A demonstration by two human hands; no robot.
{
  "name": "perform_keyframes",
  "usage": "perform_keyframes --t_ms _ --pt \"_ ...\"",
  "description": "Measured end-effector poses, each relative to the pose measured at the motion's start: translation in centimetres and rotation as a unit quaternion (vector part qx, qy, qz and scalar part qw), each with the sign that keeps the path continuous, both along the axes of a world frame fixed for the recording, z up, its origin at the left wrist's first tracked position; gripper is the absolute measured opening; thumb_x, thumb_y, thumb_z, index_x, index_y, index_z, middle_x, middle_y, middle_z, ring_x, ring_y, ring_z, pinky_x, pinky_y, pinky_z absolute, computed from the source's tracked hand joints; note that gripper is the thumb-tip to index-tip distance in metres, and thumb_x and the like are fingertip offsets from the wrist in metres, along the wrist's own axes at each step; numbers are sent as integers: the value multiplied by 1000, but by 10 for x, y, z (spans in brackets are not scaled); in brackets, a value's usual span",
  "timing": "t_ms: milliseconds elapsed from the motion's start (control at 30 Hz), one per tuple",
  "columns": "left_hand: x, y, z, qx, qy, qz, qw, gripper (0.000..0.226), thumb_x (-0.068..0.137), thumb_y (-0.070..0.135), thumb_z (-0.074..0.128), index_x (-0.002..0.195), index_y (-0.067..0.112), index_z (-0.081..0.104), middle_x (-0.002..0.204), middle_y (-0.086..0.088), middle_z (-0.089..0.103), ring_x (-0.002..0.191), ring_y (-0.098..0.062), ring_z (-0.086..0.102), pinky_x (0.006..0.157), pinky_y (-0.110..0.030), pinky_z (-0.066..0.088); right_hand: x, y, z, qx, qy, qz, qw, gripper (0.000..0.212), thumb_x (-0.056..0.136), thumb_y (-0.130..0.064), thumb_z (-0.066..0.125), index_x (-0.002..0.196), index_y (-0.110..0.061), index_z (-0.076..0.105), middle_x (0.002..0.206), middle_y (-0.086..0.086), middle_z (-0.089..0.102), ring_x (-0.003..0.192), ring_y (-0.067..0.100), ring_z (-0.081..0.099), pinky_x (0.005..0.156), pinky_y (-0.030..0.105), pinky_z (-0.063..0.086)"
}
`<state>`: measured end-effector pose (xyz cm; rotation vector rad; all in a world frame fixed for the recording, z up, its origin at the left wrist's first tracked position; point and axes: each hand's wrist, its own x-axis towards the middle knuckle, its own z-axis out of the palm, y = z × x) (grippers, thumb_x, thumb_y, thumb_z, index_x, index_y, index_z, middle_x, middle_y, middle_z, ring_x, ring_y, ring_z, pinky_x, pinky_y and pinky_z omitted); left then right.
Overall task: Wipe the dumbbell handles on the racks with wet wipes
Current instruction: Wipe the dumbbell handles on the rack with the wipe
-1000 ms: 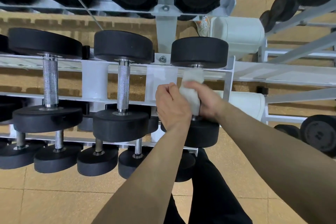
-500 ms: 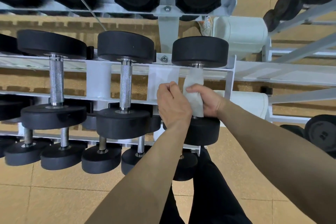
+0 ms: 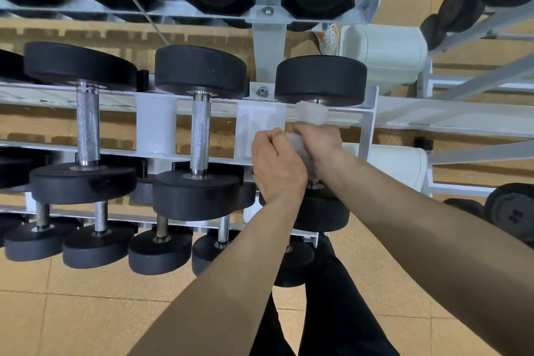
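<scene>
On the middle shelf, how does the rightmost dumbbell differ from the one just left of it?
The rightmost dumbbell has its handle wrapped in a white wipe; the neighbour dumbbell shows bare knurled metal. The left hand and right hand grip the rightmost one; the neighbour is untouched. Both lie across the same white rack and have black round heads.

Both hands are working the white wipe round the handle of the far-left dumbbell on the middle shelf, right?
Not the far-left one. In the head view, the left hand and right hand hold the white wipe round the handle of the rightmost dumbbell on the middle shelf, beside the rack's end plate.
</scene>
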<state>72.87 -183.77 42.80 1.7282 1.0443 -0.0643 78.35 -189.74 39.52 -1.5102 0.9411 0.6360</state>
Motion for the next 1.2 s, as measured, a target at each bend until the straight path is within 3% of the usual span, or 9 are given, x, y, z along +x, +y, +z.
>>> perform_keyframes --t_ms 100,167,267,367,567,667,767,1033,1200 --pt "0 -1 1 1 -5 -2 1000 31 104 37 36 95 16 57 99 2 62 95 -21 55 91 -44 45 20 -20 -1 192 11 21 981 44 78 -26 80 117 -6 74 114 14 74 104 34 72 99 46 54" --pt "-2 -1 1 6 -8 -2 1000 30 104 37 36 95 17 57 97 2 61 95 -21 55 91 -44 45 20 -30 -3 281 33 45 958 28 79 -30 73 97 -11 81 100 12 75 91 28 72 95 39 52" --pt "-1 -1 1 5 -5 3 1000 29 104 38 36 96 19 57 98 3 61 96 -21 56 92 -45 46 14 -36 -11 327 29 54 943 27 86 -30 62 72 -14 80 75 7 69 68 20 67 75 33 47" --pt "-1 -1 2 0 2 7 1000 29 103 39 36 94 21 57 98 3 62 97 -22 57 94 -47 46 0 -43 -11 321 57 109 939 23 93 -24 54 86 -11 71 73 7 68 69 19 66 70 31 50" --pt "-1 0 2 -4 0 8 1000 28 103 37 37 95 20 58 97 3 61 96 -21 57 93 -45 47 -17 -35 6 141 18 178 974 13 87 -14 72 97 -5 70 91 12 76 87 25 74 77 34 60" --pt "-1 0 0 1 -9 8 1000 28 102 38 38 95 19 58 98 2 62 96 -23 57 93 -48 47 -17 -14 7 -49 -57 118 990 16 83 -20 78 89 -12 65 92 8 74 89 26 73 81 38 61" --pt "-3 0 -2 7 -16 3 1000 29 103 38 37 96 19 58 98 3 62 96 -22 57 92 -47 46 2 3 4 -102 -100 25 989 17 81 -20 76 91 -14 62 89 2 70 88 25 69 81 34 58" --pt "-2 -1 -2 7 -12 -2 1000 31 104 39 37 95 19 58 98 3 61 94 -22 56 89 -44 44 21 -29 -14 301 54 8 952 26 87 -32 66 70 -12 67 70 8 54 63 21 51 69 33 40" --pt "-3 1 -5 8 -15 -16 1000 31 106 38 36 99 17 58 99 3 61 94 -20 54 84 -37 40 -6 -40 1 282 73 129 948 14 94 -16 55 90 -9 66 79 12 66 71 22 64 70 33 48"
